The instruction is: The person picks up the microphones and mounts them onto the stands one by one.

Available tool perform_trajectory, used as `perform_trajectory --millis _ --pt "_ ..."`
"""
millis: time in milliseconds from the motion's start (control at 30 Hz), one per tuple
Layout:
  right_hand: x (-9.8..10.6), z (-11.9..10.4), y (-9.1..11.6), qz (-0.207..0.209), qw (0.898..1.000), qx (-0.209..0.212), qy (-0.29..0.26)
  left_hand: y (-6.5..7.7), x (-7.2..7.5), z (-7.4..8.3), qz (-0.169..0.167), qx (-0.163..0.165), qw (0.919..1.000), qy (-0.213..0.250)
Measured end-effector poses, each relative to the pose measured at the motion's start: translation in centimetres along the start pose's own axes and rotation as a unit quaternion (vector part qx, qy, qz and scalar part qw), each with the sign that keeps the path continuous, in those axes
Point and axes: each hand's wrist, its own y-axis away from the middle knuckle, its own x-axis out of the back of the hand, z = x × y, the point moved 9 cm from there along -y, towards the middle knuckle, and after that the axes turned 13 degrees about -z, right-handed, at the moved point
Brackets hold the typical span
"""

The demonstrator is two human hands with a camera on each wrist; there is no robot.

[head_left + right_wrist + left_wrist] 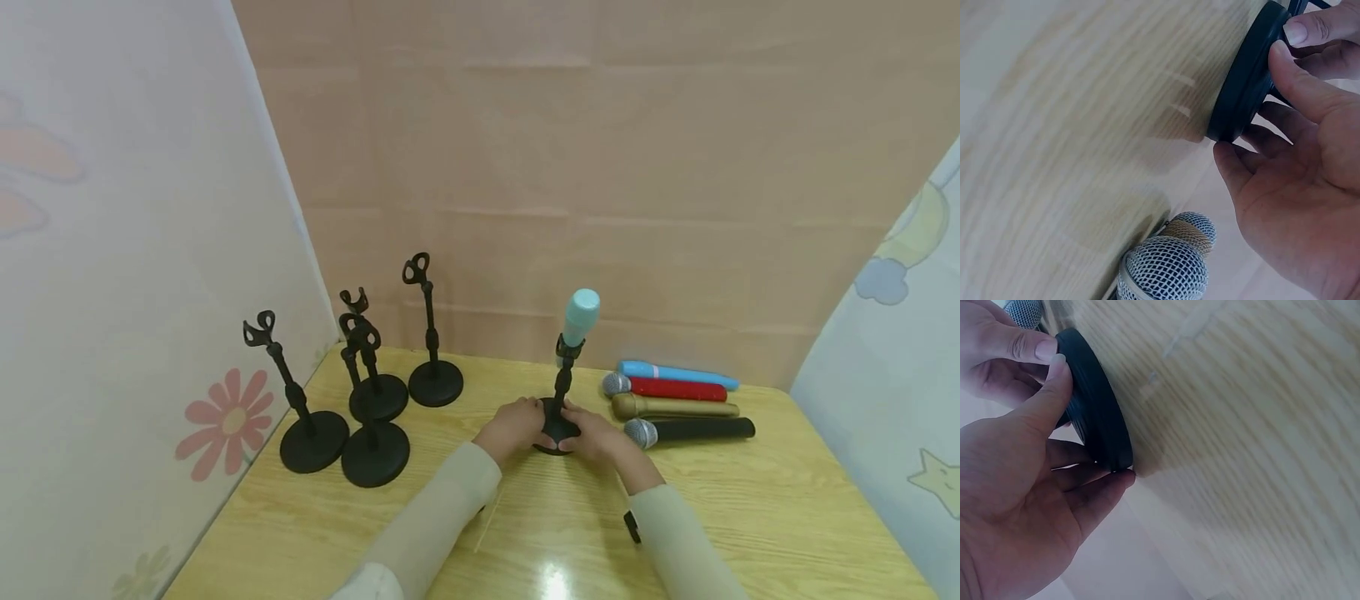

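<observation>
A black desktop microphone stand [562,382] stands upright on the table, a light-blue microphone [581,315] slanting up from its clip. My left hand [516,427] holds the left side of the round base [1094,403], thumb on top and fingertips at the rim. On the opposite side, my right hand [597,435] grips the same base in the same way, as the right wrist view [1310,162] shows. The two thumbs nearly meet at the near edge. In both wrist views the base looks flat on the wood, and its far side is partly hidden by the fingers.
To the right lie a blue microphone [675,375], a red microphone [678,389], a gold microphone [678,407] and a black microphone [697,429]. Several stands with bare clips, one a black stand [435,383], are grouped left. A papered wall [480,167] closes the back.
</observation>
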Motion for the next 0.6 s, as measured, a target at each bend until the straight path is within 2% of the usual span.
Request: perform_trajectory --millis 133,367,600 --pt "0.4 0.3 -0.5 0.006 1.0 -0.004 -0.003 0.0 0.3 -0.2 -0.001 0.005 0.9997 0.025" --pt "0.9 0.7 -1.2 0.002 1.0 0.008 0.002 -0.8 0.3 -0.4 -0.007 0.032 0.9992 0.022" --pt "1.5 1.1 -2.1 0.001 1.0 -0.018 -0.014 -2.0 0.1 -0.7 0.006 0.049 0.9981 0.038"
